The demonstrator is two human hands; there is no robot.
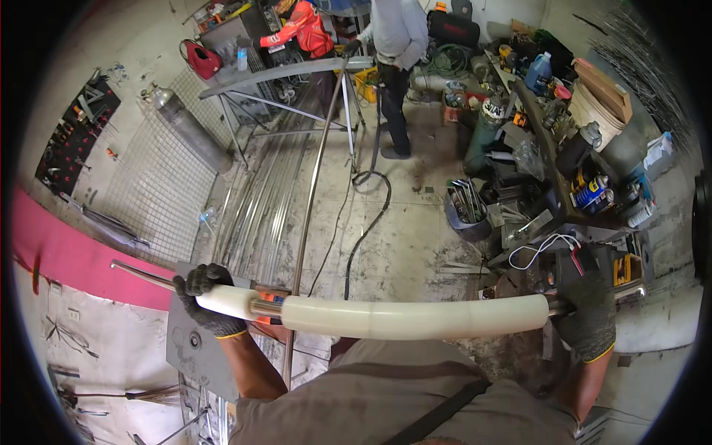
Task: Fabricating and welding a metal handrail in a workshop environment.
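At chest height, left hand (210,300) and right hand (589,317) grip sleeved rod (415,316).

A single view is given, taken from the head and aimed steeply down and forward; the wearer's chest fills the lower centre of the frame, very near; the workshop floor (400,245) spreads across the middle, bent by the fisheye; two standing people (393,44) are seen far off at the upper centre.
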